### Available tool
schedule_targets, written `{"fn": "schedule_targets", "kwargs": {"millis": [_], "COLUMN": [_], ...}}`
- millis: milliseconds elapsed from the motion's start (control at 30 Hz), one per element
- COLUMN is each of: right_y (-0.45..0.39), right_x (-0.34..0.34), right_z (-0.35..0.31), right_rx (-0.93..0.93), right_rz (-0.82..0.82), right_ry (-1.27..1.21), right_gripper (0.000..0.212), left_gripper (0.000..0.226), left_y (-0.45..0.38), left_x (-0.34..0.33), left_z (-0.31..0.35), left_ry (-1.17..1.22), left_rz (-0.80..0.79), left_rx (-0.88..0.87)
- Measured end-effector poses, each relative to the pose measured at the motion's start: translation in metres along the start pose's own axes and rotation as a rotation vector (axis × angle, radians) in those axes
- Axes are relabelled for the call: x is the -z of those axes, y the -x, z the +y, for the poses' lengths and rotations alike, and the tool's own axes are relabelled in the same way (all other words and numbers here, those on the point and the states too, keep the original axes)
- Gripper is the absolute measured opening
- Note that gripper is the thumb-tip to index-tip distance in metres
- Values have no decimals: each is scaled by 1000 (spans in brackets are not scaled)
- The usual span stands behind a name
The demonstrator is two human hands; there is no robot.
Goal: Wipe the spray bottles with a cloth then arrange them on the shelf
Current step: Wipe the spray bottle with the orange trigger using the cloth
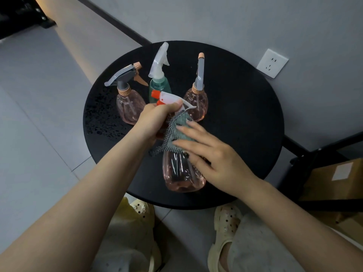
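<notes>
Wiping tip: the left grip [157, 118] is clamped round the neck of the clear pink plastic spray bottle [183, 171] under its white-and-orange trigger head, held over the round black surface [245, 118]. The right grip [212, 154], fingers flat, presses the grey-green mesh cloth [174, 132] on its shoulder. I'd rotate the bottle with the left and sweep downward.

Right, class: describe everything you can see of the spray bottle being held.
The held spray bottle has a clear pink, ribbed plastic body and a white trigger head with an orange nozzle. It is tilted, base toward the camera, over the round black table. The left hand grips its neck below the trigger. The right hand presses a grey-green cloth against its shoulder with straight fingers. It looks empty, though that is uncertain.
</notes>
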State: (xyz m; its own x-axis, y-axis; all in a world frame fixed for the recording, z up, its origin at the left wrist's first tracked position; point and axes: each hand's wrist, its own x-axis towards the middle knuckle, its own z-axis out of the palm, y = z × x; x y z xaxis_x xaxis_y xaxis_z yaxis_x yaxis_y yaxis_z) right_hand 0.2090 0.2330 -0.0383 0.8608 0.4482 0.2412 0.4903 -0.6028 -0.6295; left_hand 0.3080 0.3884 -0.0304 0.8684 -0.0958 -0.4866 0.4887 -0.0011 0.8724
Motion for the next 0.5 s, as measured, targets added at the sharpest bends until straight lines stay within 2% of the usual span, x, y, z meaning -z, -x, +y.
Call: {"fn": "schedule_targets", "kwargs": {"millis": [67, 167, 300, 400, 500], "right_y": [-1, 1, 8, 14, 16], "right_x": [-1, -4, -4, -7, -8], "right_z": [-1, -3, -3, -4, -5], "right_rx": [-54, 34, 300, 460, 510], "right_rz": [25, 1, -83, -158, -176], "right_ry": [-51, 46, 279, 397, 436], "right_gripper": [38, 36, 30, 27, 29], "left_gripper": [26, 25, 56, 43, 36], "left_y": [-1, -1, -4, -5, -6], "left_x": [0, 3, 10, 14, 14], "left_z": [0, 2, 6, 7, 5], "left_ry": [18, 0, -29, -74, -77], "left_rz": [-2, -5, 32, 16, 5], "left_rx": [11, -3, 6, -1, 9]}}
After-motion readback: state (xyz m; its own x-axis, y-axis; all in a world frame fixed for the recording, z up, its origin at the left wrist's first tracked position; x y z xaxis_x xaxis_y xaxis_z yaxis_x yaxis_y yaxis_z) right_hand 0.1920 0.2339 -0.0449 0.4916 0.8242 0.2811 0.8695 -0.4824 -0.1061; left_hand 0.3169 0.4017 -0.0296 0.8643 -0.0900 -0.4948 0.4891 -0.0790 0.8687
